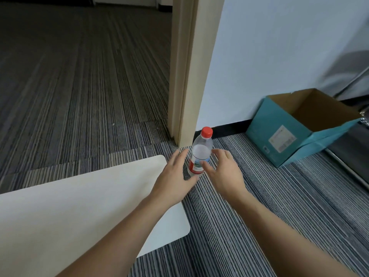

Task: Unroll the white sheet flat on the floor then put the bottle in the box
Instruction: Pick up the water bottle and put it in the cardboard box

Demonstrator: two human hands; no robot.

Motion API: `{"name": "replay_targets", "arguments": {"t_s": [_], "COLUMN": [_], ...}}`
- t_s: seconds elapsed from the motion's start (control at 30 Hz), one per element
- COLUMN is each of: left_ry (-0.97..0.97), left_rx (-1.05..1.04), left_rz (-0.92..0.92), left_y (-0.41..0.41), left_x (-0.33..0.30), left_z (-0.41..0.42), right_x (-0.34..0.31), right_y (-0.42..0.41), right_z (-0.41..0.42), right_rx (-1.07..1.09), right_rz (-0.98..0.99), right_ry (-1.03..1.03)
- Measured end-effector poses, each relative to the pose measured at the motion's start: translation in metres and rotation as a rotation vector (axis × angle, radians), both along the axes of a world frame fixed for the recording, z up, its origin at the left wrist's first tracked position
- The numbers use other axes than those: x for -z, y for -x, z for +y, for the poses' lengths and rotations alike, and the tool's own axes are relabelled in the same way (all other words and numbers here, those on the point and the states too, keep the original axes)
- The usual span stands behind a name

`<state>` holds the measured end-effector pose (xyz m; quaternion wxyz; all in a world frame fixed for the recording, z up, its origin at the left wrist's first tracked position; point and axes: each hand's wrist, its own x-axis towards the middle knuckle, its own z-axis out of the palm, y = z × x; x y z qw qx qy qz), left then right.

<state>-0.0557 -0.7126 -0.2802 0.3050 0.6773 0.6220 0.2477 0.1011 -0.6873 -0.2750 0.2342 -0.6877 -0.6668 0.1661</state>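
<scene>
Head view: left hand [173, 175] and right hand [225, 170], fingers spread, flank the upright bottle [200, 151], gripping nothing.

Bottle [200, 154] label and box [299, 126] sticker print too blurred; nothing readable

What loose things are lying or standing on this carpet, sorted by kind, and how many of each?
Plastic bottle with red cap: 1
White sheet, lying flat: 1
Teal cardboard box, open: 1
Total: 3
The left hand and right hand flank the bottle, fingers spread.
</scene>
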Motion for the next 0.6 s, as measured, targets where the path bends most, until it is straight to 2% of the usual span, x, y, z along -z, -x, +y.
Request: {"name": "replay_targets", "arguments": {"t_s": [0.33,0.6], "left_ry": [0.024,0.118], "left_rx": [-0.092,-0.137], "left_rz": [-0.007,-0.019], "left_y": [-0.030,-0.029], "left_x": [-0.025,-0.004], "left_z": [0.049,0.071], "right_x": [-0.013,-0.007], "right_y": [0.003,0.006], "right_z": [0.033,0.041], "right_rx": [0.010,-0.023], "right_rz": [0.201,0.266], "right_ry": [-0.026,0.004]}}
